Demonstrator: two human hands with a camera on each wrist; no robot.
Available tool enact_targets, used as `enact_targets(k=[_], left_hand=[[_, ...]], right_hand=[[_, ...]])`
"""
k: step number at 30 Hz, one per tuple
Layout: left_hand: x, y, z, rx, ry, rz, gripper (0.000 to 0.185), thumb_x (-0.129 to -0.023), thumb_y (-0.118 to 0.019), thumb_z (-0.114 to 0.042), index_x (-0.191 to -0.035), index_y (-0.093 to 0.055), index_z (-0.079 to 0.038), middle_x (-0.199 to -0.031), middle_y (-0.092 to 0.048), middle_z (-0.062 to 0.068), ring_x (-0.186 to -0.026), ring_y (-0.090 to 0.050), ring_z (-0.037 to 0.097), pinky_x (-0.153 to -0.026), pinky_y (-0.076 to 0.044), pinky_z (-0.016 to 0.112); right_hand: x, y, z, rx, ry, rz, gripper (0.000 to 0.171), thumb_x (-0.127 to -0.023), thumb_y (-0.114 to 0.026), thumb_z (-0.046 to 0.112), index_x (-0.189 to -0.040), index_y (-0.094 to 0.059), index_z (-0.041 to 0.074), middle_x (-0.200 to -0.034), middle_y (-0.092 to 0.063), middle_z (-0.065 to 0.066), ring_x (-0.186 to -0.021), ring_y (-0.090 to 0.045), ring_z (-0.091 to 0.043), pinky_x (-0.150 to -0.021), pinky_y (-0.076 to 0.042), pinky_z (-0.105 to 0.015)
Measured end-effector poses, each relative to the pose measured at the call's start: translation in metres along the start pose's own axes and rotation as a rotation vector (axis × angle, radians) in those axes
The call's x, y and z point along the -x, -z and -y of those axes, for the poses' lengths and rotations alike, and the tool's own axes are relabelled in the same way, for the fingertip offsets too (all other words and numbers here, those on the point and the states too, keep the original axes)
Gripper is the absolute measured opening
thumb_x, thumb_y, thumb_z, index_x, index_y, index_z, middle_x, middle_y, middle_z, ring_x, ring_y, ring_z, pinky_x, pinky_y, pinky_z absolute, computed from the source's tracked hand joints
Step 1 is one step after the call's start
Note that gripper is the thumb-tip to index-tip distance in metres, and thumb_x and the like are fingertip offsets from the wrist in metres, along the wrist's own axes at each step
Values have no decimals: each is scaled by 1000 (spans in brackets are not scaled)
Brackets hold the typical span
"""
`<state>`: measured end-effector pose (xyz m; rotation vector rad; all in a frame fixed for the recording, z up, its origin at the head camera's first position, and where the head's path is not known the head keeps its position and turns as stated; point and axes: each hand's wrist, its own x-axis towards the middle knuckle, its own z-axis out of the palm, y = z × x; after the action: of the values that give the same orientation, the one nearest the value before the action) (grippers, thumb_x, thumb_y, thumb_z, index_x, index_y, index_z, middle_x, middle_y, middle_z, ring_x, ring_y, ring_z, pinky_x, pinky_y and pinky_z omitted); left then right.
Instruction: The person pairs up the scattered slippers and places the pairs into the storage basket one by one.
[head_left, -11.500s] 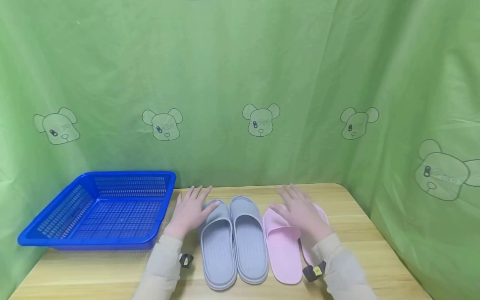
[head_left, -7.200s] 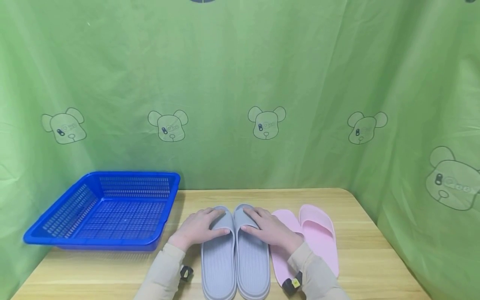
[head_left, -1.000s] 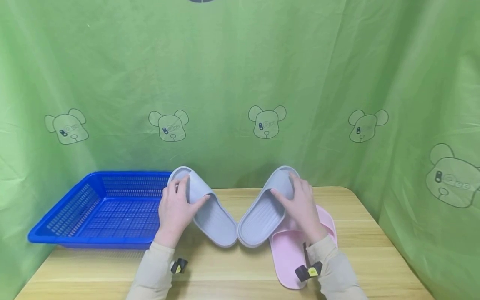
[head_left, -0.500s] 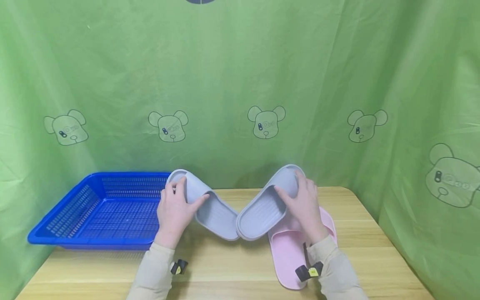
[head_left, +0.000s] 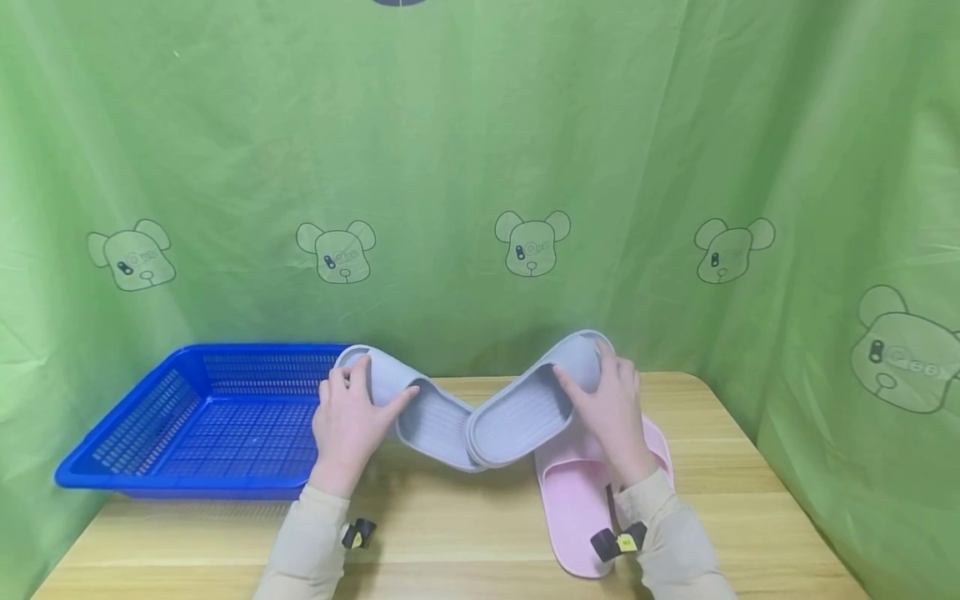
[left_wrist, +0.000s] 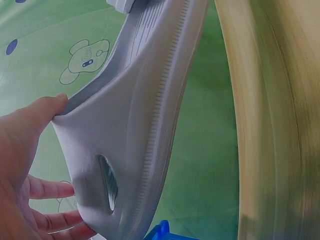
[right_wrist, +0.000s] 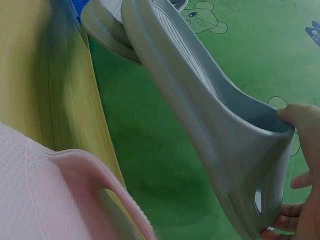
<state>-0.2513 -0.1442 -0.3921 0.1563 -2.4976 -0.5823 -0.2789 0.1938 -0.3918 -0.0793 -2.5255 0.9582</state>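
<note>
The left hand is holding a gray slipper, thumb at the strap's edge and fingers curling round the toe end. The right hand is holding a 2nd gray slipper the same way. Both are tilting above the table, toes pointing toward 10 and 2 o'clock, heels overlapping in the head view. From those heels, a blue basket is sitting at 9 o'clock, 2 pink slippers are lying at 4 o'clock, and a green curtain is hanging at 12 o'clock.
</note>
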Motion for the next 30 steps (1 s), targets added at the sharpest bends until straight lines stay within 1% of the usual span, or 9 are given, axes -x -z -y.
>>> enact_targets(k=[6,13,16,19,23,30], left_hand=[[0,0,-2,-8,6,15,95,-72,-58,-82,-138,-50,-14,-122,-52,17,-101,-52,35,-65,-53,48],[1,-1,-4,-27,2,15,94,-72,-55,-83,-134,-53,-14,-119,-53,17,-98,-53,34,-65,-51,45],[1,-1,-4,-30,0,9,92,-72,-56,-83,-133,-55,-13,-118,-54,17,-97,-54,35,-68,-50,46],[1,-1,-4,-33,-7,9,91,-72,-57,-82,-131,-56,-12,-120,-55,17,-99,-54,36,-73,-49,48],[1,-2,-4,-49,-6,22,90,-72,-57,-81,-130,-57,-12,-124,-56,18,-102,-54,37,-77,-48,49],[3,-4,-5,-76,-7,36,89,-73,-56,-82,-129,-57,-13,-123,-57,18,-102,-54,36,-75,-44,47]], right_hand=[[0,1,0,2,-15,11,92,-84,-55,70,-153,-27,16,-132,-42,-31,-118,-40,-41,-91,-44,-61],[1,1,1,17,-40,30,96,-82,-52,75,-153,-28,15,-130,-43,-29,-115,-41,-39,-89,-46,-58],[1,1,1,22,-39,33,96,-82,-51,76,-152,-29,14,-129,-44,-29,-113,-42,-39,-87,-46,-57],[1,0,0,33,-36,45,95,-82,-50,77,-151,-32,13,-127,-45,-29,-112,-42,-39,-86,-45,-57],[1,0,0,61,-33,68,96,-83,-47,78,-150,-34,10,-127,-45,-29,-113,-42,-39,-88,-44,-57],[3,1,5,111,-33,84,97,-83,-43,79,-150,-34,10,-128,-44,-29,-115,-42,-41,-90,-42,-57]])
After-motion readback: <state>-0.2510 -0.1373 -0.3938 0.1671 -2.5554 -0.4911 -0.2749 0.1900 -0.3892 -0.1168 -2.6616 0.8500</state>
